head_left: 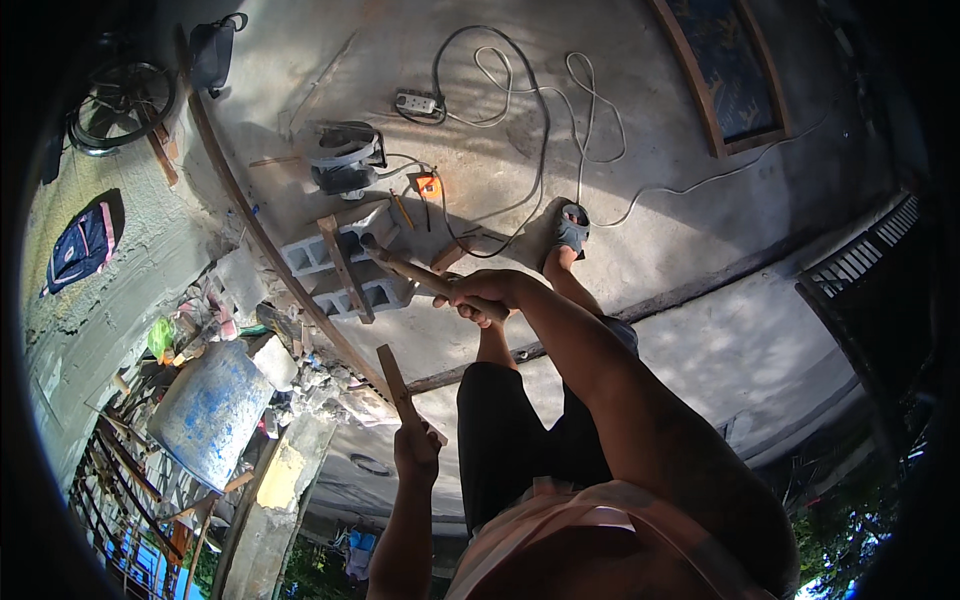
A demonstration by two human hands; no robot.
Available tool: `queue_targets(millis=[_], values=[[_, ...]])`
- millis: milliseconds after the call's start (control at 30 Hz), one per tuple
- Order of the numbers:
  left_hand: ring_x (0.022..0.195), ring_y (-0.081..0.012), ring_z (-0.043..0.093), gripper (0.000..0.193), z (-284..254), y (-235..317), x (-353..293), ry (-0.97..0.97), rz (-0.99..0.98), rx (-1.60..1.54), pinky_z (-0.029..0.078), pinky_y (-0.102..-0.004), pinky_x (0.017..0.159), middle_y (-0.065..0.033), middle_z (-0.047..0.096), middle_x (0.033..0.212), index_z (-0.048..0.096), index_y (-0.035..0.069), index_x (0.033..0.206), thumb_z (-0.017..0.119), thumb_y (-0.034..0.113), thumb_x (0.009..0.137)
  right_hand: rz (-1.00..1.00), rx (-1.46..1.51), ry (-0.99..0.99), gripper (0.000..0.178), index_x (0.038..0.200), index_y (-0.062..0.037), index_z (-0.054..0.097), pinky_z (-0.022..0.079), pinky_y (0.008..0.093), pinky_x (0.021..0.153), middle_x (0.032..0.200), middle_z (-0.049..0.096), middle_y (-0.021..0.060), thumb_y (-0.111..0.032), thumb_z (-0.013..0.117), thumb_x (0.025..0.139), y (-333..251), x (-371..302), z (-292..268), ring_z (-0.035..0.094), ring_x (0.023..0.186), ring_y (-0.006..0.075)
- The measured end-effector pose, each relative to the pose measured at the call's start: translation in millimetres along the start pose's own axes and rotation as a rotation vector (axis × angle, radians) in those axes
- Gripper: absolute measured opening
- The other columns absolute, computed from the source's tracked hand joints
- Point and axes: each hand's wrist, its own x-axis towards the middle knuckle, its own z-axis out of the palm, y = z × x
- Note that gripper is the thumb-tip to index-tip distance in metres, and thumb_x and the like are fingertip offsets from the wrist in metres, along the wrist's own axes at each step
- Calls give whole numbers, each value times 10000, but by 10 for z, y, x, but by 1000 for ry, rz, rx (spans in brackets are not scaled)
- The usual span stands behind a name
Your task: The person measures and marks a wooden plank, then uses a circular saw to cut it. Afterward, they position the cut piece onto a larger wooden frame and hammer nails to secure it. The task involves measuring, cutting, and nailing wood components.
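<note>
My left hand (417, 447) is closed around the lower end of a flat wooden strip (393, 380) that points up and away from me. Higher up, my right hand (482, 295) grips a wooden-handled tool (410, 268); its dark far end looks like a hammer head, though I cannot be sure. That end hangs over two hollow concrete blocks (378, 297), with a short wooden board (343, 268) lying across them. Just beyond the blocks are a circular saw (345, 160), a slim orange tool (403, 212) and an orange square item (428, 187).
A power strip (416, 103) and loose cables (545, 150) lie on the concrete floor. A long dark edge (240, 205) borders rubble and a blue-white drum (215, 410) at left. A wood-framed panel (722, 75) is at far right.
</note>
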Motion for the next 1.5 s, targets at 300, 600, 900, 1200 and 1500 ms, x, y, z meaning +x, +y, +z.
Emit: queue_targets(millis=[300, 600, 900, 1200, 1500], values=[[603, -123, 522, 170, -667, -427, 408, -440, -115, -61, 435, -265, 524, -7, 534, 796, 569, 89, 1029, 597, 256, 1042, -155, -642, 503, 464, 1217, 3, 574, 584, 331, 590, 834, 675, 85, -121, 779, 819, 354, -572, 629, 700, 666, 171], [930, -343, 759, 524, -1528, -313, 1251, -388, 443, 1184, 577, -449, 818, -203, 769, 957, 724, 12, 1115, 696, 488, 898, 1127, -780, 1455, 543, 1296, -180, 745, 545, 432, 1036, 1303, 733, 97, -336, 850, 787, 2666, -3056, 283, 686, 1237, 257], [990, -360, 754, 703, -1780, 1026, 791, -104, 144, 1696, 573, -457, 881, -212, 776, 1031, 785, 15, 1089, 745, 653, 798, 895, -449, 1091, 590, 1339, -45, 626, 572, 469, 816, 1075, 726, 152, -307, 838, 855, 4431, -3566, 1186, 718, 939, 282], [827, -277, 756, 562, -441, 2352, 60, -84, 343, 1748, 573, -409, 772, -172, 775, 896, 788, 1, 926, 828, 543, 788, 407, -312, 1137, 494, 1261, 21, 646, 599, 459, 667, 896, 746, 168, -239, 821, 879, 3251, -3334, 475, 749, 741, 271], [986, -280, 745, 665, 724, 2622, -412, -321, 516, 1569, 563, -397, 871, -153, 772, 1113, 752, 15, 1180, 819, 558, 801, -139, -626, 1793, 583, 1341, -7, 575, 633, 446, 714, 1050, 754, 204, -236, 758, 837, 426, -4542, 1074, 779, 816, 282]])
